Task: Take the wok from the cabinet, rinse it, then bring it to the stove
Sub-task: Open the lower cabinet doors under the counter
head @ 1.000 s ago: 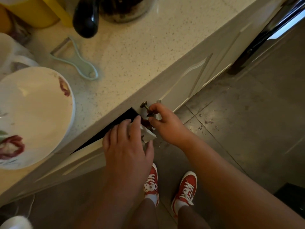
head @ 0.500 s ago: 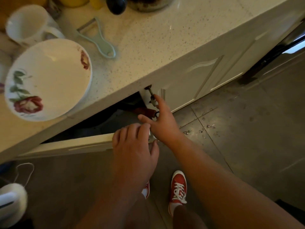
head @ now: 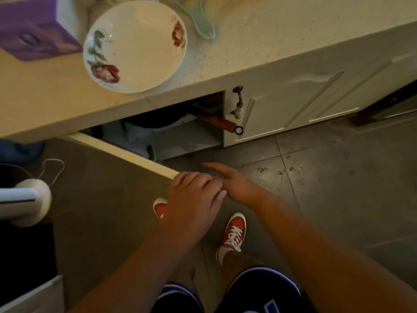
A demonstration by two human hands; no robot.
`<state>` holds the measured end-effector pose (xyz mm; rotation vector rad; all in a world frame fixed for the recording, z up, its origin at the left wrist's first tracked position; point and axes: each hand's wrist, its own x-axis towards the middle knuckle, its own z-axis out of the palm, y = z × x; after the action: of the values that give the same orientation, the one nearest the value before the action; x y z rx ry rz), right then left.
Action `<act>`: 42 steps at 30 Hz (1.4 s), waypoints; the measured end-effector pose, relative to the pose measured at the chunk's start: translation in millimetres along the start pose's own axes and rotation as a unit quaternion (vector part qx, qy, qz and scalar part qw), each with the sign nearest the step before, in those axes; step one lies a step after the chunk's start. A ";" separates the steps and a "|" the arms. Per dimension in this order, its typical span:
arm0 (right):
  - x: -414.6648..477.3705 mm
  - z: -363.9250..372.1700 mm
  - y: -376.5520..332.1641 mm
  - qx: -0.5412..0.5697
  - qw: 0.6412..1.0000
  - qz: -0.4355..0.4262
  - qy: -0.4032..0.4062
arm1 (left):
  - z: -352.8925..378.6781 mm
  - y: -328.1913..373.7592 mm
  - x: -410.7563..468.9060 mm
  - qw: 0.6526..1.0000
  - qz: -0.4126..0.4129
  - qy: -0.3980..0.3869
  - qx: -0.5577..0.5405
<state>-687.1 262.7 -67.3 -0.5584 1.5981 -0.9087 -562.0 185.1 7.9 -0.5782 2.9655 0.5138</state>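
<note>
Door (head: 126, 152) now swung far wider – left grip (head: 196, 190) closed on its edge, right grip (head: 228, 180) open, off the handle (head: 238, 100).

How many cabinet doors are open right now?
1. The open cabinet door swings out at the left, its top edge held by the left hand. The cabinet door to its right is shut. More doors may lie outside the view.
</note>
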 end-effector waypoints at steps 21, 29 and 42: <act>-6.5 179.7 -10.6 0.031 0.968 0.200 -0.146 | -14.6 -56.7 -182.7 0.979 -0.186 -0.077 -0.030; 2.5 243.3 -6.8 0.222 0.918 0.275 -0.177 | -13.0 -96.2 -240.0 0.975 -0.213 -0.055 -0.043; 25.3 330.2 -32.5 0.312 0.895 0.278 -0.158 | -15.8 -166.0 -293.9 0.972 -0.233 -0.005 -0.020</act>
<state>-377.8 139.8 -70.5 0.2001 0.9958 -0.7769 -227.4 138.2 11.8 -1.2244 2.6729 0.5213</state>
